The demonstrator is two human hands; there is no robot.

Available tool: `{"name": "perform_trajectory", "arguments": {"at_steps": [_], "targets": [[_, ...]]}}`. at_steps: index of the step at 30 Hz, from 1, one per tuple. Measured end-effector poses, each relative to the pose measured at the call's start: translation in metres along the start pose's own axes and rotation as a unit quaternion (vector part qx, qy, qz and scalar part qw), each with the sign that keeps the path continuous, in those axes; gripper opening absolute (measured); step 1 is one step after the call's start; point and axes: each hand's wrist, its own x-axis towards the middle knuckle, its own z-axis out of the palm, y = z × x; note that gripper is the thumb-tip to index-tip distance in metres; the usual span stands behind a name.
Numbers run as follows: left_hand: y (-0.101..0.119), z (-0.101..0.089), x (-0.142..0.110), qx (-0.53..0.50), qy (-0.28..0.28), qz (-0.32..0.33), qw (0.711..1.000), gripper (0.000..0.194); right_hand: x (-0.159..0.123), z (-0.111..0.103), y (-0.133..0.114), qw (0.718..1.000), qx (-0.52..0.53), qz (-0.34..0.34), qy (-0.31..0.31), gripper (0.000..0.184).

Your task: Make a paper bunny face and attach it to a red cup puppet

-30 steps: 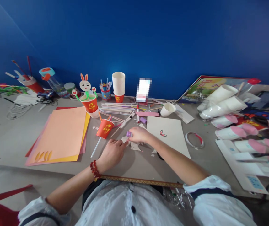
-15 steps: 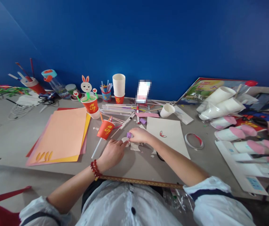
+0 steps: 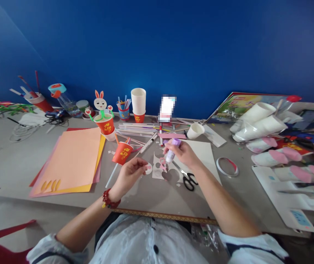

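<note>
My left hand (image 3: 130,174) pinches a small round white paper disc (image 3: 149,169) that has a pink patch on it. A glue stick (image 3: 170,157), white with a purple end, is gripped in my right hand (image 3: 185,154) above the table. Below it lie a cut-out white paper scrap (image 3: 157,175) and pink paper scraps (image 3: 162,164). Black-handled scissors (image 3: 189,182) rest beside my right forearm. Left of the disc, a red paper cup (image 3: 122,153) with straws lies tilted beyond my left hand.
Coloured paper sheets (image 3: 76,157) lie at left, near a cup with a paper rabbit (image 3: 100,103). Straws (image 3: 137,129) and stacked white cups (image 3: 138,101) sit at the back. White paper (image 3: 204,150), a tape roll (image 3: 227,167) and bagged cups (image 3: 258,123) are at right.
Both hands have moved apart. The glue stick has risen to the right in my right hand, away from the disc. The pink patch and the scissors now show.
</note>
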Motion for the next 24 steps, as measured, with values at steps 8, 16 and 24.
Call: {"name": "perform_trajectory", "arguments": {"at_steps": [8,16,24], "targets": [[0.014,0.025,0.002,-0.122,0.001,-0.008,0.993,0.016,-0.060,0.027,0.003,0.967,0.090,-0.114,0.210,0.036],[0.022,0.038,-0.007,0.117,0.070,0.185,0.973,0.025,-0.074,0.039,0.001,0.903,-0.118,-0.321,0.260,0.022],[0.032,0.046,-0.011,0.263,0.116,0.331,0.899,0.041,-0.077,0.047,0.003,0.855,-0.184,-0.393,0.285,0.021]]}}
